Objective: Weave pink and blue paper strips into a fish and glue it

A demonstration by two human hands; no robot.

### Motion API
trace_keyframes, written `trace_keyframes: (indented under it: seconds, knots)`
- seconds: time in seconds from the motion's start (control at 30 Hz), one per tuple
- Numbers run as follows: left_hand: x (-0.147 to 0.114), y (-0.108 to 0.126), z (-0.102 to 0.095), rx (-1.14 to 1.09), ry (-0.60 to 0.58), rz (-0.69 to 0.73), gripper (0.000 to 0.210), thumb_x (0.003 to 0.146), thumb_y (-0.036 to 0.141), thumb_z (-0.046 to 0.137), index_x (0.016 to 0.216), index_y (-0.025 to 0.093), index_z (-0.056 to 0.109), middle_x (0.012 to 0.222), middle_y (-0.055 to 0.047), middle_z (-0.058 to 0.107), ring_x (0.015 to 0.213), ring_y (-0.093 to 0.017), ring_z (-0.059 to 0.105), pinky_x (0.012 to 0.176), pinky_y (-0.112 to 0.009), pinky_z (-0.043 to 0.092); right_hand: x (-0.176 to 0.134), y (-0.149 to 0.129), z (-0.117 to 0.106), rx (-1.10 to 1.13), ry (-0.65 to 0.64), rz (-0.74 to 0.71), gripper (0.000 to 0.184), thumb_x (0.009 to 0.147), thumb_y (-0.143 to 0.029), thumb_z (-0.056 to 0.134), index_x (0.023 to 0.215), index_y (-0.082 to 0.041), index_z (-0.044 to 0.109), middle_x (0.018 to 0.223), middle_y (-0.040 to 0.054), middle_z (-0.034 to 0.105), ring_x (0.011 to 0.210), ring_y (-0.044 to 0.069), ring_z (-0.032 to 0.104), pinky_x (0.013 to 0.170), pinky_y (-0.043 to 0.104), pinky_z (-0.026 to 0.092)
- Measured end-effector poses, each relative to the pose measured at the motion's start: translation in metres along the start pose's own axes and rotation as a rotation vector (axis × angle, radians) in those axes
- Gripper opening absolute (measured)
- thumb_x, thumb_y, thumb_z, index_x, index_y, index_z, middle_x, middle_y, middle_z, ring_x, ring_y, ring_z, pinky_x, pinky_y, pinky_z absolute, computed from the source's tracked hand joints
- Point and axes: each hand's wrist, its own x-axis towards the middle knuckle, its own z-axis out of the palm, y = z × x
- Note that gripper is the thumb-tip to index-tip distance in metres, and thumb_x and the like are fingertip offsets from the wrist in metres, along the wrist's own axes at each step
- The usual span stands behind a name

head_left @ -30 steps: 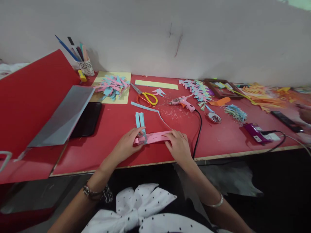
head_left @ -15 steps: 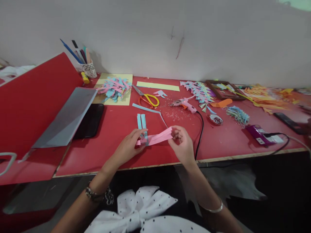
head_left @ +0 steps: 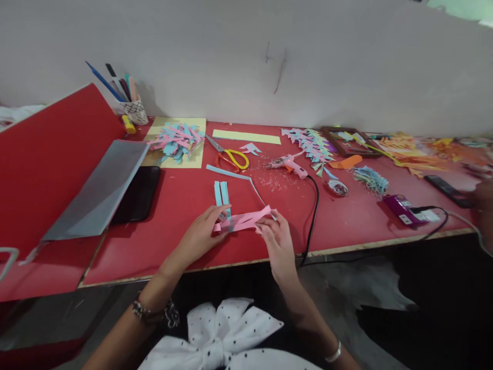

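Note:
Pink paper strips (head_left: 246,219) cross blue paper strips (head_left: 222,192) near the front of the red table. My left hand (head_left: 204,228) is closed on the left end of the pink strips, where they meet the blue ones. At their right end my right hand (head_left: 276,239) pinches a pink strip, and the strips there have spread apart. A thin, bent blue strip (head_left: 231,172) lies just behind my hands. Scissors (head_left: 233,156) with yellow and orange handles rest farther back, beside a pink glue gun (head_left: 292,165).
A pile of pink and blue paper pieces (head_left: 179,141) sits on yellow paper at the back left. A black phone (head_left: 136,195) lies left. The glue gun's cord (head_left: 316,205) runs over the table's front edge. Another person's hand (head_left: 483,198) shows at far right.
My right hand has moved slightly left and down, and the pink strips' right ends have separated. My left hand keeps its hold. The view has shifted a little.

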Motion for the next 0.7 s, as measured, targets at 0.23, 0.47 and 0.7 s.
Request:
trace_keyframes:
  seconds: [0.23,0.47,0.7]
  knots:
    - [0.0011,0.0000,0.0008,0.018,-0.009,-0.006,0.044,0.072,0.015,0.053,0.115,0.021,0.043,0.103,-0.006,0.057,0.085,-0.017,0.058,0.075,-0.030,0.048,-0.0101,0.0028,-0.0005,-0.114,-0.027,-0.075,0.032,0.074,-0.041,0.056,0.095,-0.021,0.044,0.091,0.0056,0.057,0.086,0.017,0.062,0.076,0.033,0.052]
    - [0.0007,-0.0005,0.0005,0.017,-0.001,0.004,0.041,0.074,0.017,0.052,0.115,0.022,0.044,0.104,-0.005,0.056,0.086,-0.017,0.058,0.076,-0.031,0.048,-0.0034,0.0028,0.0044,-0.274,-0.119,-0.056,0.025,0.073,-0.029,0.054,0.096,-0.019,0.051,0.082,0.0037,0.061,0.072,0.014,0.060,0.067,0.027,0.052]
    - [-0.0001,-0.0009,0.0008,-0.001,0.012,0.021,0.041,0.076,0.017,0.052,0.116,0.021,0.043,0.104,-0.006,0.056,0.087,-0.017,0.058,0.077,-0.031,0.047,-0.0031,-0.0010,0.0027,-0.674,-0.109,-0.323,0.016,0.075,-0.024,0.048,0.087,-0.020,0.057,0.092,0.0086,0.057,0.085,0.019,0.056,0.077,0.036,0.048]
